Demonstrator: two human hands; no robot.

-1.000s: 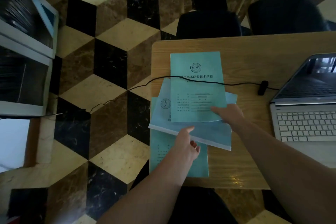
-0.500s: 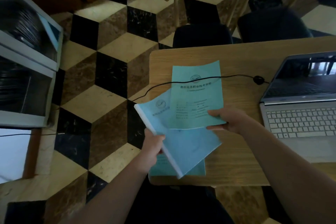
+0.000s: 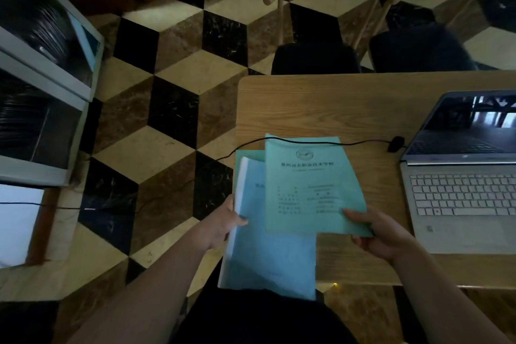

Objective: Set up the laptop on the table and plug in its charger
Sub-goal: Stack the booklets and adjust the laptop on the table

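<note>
An open silver laptop (image 3: 460, 193) stands on the right of the wooden table (image 3: 321, 103), its screen dark. A black charger cable (image 3: 307, 142) runs across the table from the floor to a plug (image 3: 396, 143) at the laptop's left side; whether it is inserted I cannot tell. My left hand (image 3: 223, 222) grips the left edge of a thick light-blue booklet (image 3: 273, 254) lifted off the table. My right hand (image 3: 374, 232) pinches the lower right corner of a thin green booklet (image 3: 312, 187) lying over it. Another green sheet (image 3: 248, 155) peeks out behind.
Two wooden chairs with dark seats, one (image 3: 315, 58) at the far middle and one (image 3: 418, 50) to its right, stand behind the table. A grey shelf unit (image 3: 47, 86) stands at the left on the chequered floor (image 3: 173, 109). The cable trails over the floor towards the shelf.
Both hands have taken the booklets from the table and raised them toward me. The blue booklet has swung from slanted to nearly upright. The view has tilted up.
</note>
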